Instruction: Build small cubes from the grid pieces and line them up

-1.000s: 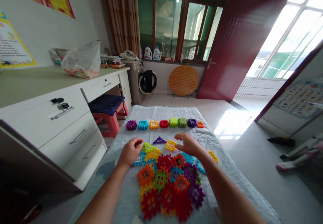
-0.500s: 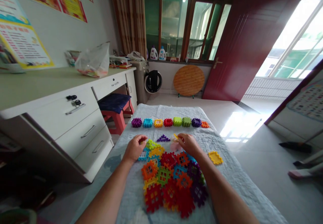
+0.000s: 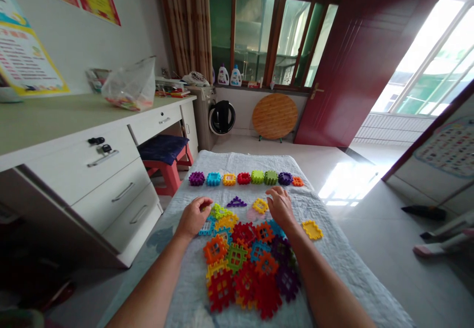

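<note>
My left hand (image 3: 194,218) is closed, fingers curled at the left edge of the loose pile; a bit of yellow shows between them, too small to name. Beside those fingers lies a lime-green triangular piece (image 3: 220,211). My right hand (image 3: 280,203) is open, fingers apart, just right of a yellow square frame piece (image 3: 260,205) lying on the cloth. Between the hands sits a purple triangle piece (image 3: 236,201). Nearer to me spreads a pile of interlocking plastic building pieces, among them a green window piece (image 3: 236,257) and a red one (image 3: 221,289).
A row of assembled blocks, including a red one (image 3: 243,178), runs across the far part of the cloth-covered table (image 3: 170,249). Another yellow square piece (image 3: 312,230) lies right of my right forearm. To the left stand a desk (image 3: 70,116) and a stool (image 3: 165,149).
The yellow square piece was in my right fingers and now lies flat on the cloth. My right hand has let go and opened. My left hand has barely moved; the view shifted slightly.
</note>
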